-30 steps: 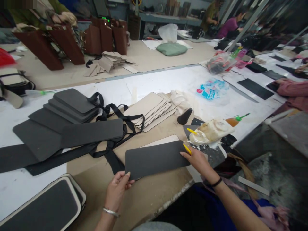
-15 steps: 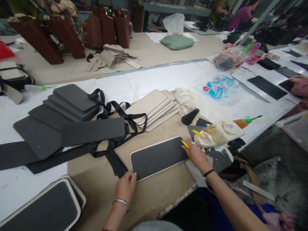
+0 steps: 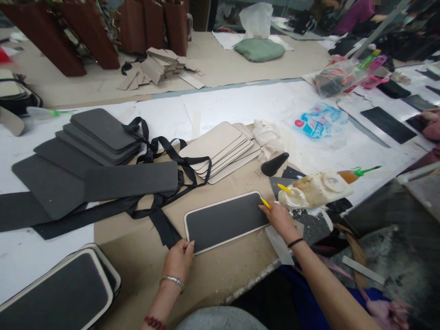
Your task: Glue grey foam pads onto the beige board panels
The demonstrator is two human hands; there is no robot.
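The brown worktop (image 3: pixel 144 275) carries a cream-edged panel (image 3: pixel 227 222), black straps (image 3: pixel 167 229) and cream boards (image 3: pixel 215 144).

A: Panel (image 3: pixel 223 222) col.?
B: Dk grey, plain, w/ cream edging. Sticks (image 3: pixel 264 202): both yellow.
A: Sheets (image 3: pixel 103 128), straps (image 3: pixel 167 229)?
B: Dk grey & blk resp. Boards (image 3: pixel 213 144): cream.
A: Bag (image 3: pixel 314 126)?
B: Clear w/ blue print + red spot. Bottle (image 3: pixel 345 176): orange, grn nozzle.
A: Tabletop (image 3: pixel 227 103)?
B: Wht. Card (image 3: pixel 147 266): tan.

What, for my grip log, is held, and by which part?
The right hand holds a yellow tool behind its protruding end; the left hand touches the panel at its near-left corner, any grip unclear.
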